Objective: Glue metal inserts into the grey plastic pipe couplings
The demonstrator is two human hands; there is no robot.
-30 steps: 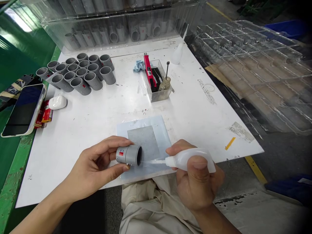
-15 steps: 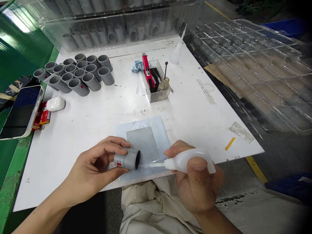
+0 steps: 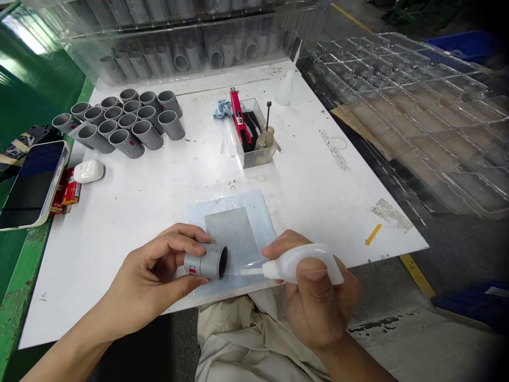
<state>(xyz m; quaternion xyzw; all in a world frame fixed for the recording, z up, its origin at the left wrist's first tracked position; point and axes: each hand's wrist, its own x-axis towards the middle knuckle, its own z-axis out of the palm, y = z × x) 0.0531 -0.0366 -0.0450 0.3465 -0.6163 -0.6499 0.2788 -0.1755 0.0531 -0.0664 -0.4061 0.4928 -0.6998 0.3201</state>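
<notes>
Head view: white worktop, with a group of grey PVC pipe couplings at the far left and a pale blue plastic sheet near the front edge. Grey square patch on the sheet. Above the sheet, left hand curled narrowly around a single grey PVC coupling, fingers and thumb on the outer wall, open end facing right. Right hand closed around a white plastic squeeze bottle, thumb across the body. Thin nozzle just beside the coupling mouth; contact unclear. Coupling interior dark, hard to make out. Bottle contents indiscernible.
</notes>
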